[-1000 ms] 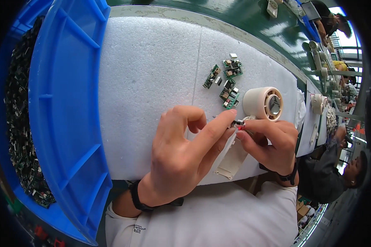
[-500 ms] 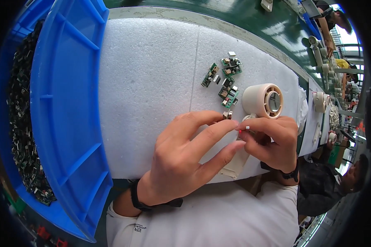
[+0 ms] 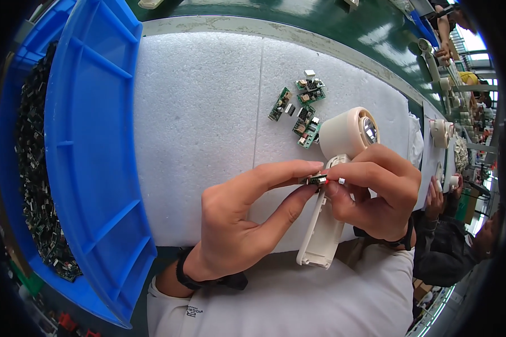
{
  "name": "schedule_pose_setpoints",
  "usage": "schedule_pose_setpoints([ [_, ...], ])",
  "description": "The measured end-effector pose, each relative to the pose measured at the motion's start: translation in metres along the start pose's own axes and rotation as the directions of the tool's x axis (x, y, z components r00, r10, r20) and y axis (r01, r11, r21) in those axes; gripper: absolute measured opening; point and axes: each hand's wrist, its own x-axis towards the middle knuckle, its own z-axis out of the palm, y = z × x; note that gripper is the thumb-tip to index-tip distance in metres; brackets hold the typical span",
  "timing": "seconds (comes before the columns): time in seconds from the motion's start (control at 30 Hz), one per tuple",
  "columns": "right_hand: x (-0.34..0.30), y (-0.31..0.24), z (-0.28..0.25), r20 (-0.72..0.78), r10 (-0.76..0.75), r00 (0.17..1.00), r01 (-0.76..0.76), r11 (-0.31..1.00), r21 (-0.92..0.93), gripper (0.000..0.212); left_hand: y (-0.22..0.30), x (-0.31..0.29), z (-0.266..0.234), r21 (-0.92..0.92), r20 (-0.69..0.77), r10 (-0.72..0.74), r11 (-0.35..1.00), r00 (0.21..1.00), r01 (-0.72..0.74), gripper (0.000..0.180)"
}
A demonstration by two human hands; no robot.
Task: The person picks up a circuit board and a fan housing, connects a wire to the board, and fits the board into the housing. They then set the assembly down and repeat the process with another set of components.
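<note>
I see a blue bin (image 3: 90,146) at my left, full of small boards, beside a white foam mat (image 3: 208,112). My hands meet over the mat's near edge. A cream fan shell (image 3: 331,191) lies under them (its round head just beyond my fingers). The left hand (image 3: 242,224) and right hand (image 3: 376,196) both pinch one tiny circuit board (image 3: 315,180). More loose boards (image 3: 301,109) lie farther back.
</note>
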Motion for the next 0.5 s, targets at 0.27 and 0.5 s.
schedule_pose_setpoints([
  [0.27,0.0,0.002,0.004,-0.08,-0.122,0.989,0.112,0.986,-0.12,0.033,0.001,0.006,-0.003,0.276,0.013,0.247,0.93,0.969,-0.241,0.042],
  [0.5,0.002,0.006,0.004,-0.062,-0.169,0.984,0.161,0.98,-0.12,0.036,0.001,0.003,0.0,0.392,-0.01,0.309,0.876,0.951,-0.281,0.041],
])
